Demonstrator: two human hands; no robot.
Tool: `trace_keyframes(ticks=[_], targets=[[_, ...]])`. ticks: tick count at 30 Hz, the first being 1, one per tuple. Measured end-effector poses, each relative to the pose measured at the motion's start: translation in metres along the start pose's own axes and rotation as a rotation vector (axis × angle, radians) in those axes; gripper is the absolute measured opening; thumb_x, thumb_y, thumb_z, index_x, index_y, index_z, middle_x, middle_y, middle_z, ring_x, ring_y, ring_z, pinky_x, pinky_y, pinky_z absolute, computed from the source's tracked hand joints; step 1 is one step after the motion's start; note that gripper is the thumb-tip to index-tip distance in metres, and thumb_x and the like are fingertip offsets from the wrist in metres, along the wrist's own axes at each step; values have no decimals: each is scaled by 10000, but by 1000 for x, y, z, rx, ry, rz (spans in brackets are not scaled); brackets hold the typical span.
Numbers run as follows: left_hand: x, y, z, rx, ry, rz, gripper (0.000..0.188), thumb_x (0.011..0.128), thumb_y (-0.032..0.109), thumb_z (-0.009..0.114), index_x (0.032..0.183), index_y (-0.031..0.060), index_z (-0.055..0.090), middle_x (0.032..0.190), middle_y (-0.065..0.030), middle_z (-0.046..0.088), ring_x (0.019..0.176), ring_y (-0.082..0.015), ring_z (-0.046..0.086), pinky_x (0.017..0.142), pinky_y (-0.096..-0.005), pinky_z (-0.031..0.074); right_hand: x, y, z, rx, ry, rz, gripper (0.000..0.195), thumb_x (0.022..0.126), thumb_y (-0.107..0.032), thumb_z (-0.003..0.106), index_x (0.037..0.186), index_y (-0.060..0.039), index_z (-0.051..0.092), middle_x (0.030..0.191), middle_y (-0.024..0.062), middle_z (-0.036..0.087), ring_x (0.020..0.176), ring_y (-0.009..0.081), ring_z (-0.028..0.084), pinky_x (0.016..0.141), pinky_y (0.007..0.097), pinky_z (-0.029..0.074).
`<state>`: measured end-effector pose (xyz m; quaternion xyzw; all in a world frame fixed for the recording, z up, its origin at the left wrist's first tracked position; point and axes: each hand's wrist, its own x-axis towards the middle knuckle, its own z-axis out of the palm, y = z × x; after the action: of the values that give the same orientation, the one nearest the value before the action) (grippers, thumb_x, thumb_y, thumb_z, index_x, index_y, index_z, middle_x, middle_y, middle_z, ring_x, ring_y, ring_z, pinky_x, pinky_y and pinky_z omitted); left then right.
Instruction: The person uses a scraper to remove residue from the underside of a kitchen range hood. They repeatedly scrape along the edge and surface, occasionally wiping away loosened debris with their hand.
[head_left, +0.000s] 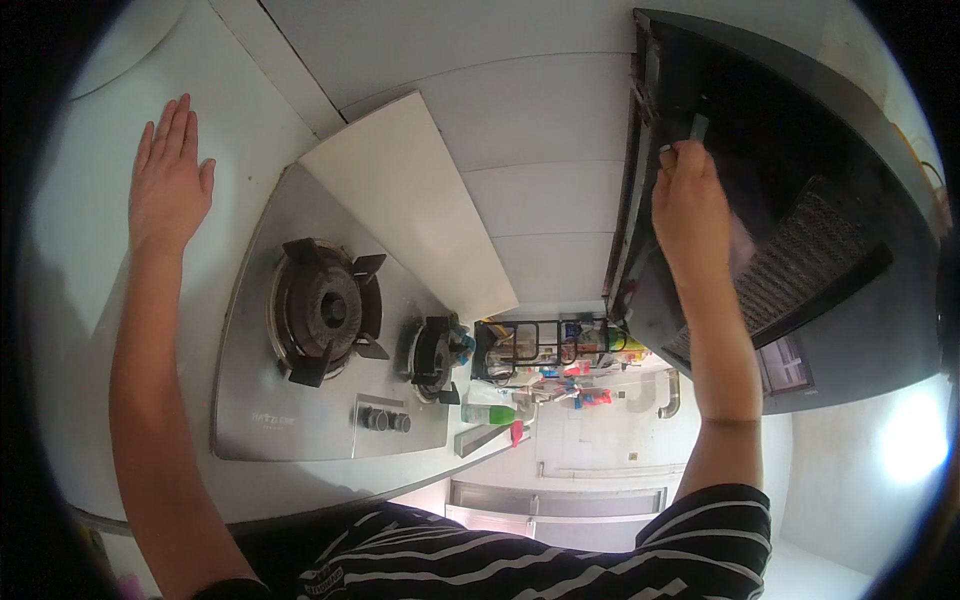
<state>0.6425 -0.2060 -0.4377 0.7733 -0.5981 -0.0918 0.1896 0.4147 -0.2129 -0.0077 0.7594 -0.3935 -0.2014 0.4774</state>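
Note:
My left hand (171, 172) rests palm down on the white countertop (82, 225), with its fingers slightly apart and nothing in it. My right hand (690, 195) is raised to the dark range hood (780, 112) and closed around a small flat grey tool (699, 127). One end of it pokes out past the fingers, near the hood's black surface; the grip hides the rest. Whether its tip touches the hood I cannot tell. Beside my right forearm is the hood's mesh filter panel (802, 255).
A steel gas hob (247, 360) with a large burner (330, 307) and a smaller burner (433, 360) lies beside my left arm. A pale board (420, 202) leans along the wall behind it. Beyond are a black wire rack (517, 352) and a green-ended bottle (487, 414).

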Motion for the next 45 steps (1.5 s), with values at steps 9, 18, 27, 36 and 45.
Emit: trace_keyframes(ticks=[9,18,27,36,45], targets=[[1,1,0,24,7,23,572,928,230,509,1413,-20,339,1536,-94,248,1424,-212,215,1180,-386,163,-12,-9,21,1334,-346,923,308,877,-125,560,1116,57,495,767,45,478,625,100,505,591,339,617],[1,5,1,49,4,33,582,936,236,493,1427,-17,311,1539,-100,239,1426,-215,212,1180,-387,163,-14,35,17,1607,-407,973,178,923,-200,566,916,-23,547,735,4,463,508,75,408,411,253,442],[3,3,-5,76,-45,11,578,948,250,479,1434,-9,306,1545,-86,231,1426,-204,212,1183,-385,151,-18,4,16,1252,-243,834,228,952,-288,567,974,-61,559,719,-52,408,464,11,328,369,189,221],[3,6,-4,115,-51,15,574,965,266,449,1446,-1,288,1550,-84,216,1429,-199,203,1185,-371,143,-30,6,18,1270,-262,927,188,960,-248,550,957,-60,552,633,-51,394,464,28,353,367,205,237],[3,0,-1,64,-18,10,587,950,260,466,1442,-8,293,1550,-83,216,1429,-205,201,1183,-379,144,-34,7,32,1304,-256,958,177,957,-230,552,951,-53,553,721,-30,449,468,41,382,360,217,253]])
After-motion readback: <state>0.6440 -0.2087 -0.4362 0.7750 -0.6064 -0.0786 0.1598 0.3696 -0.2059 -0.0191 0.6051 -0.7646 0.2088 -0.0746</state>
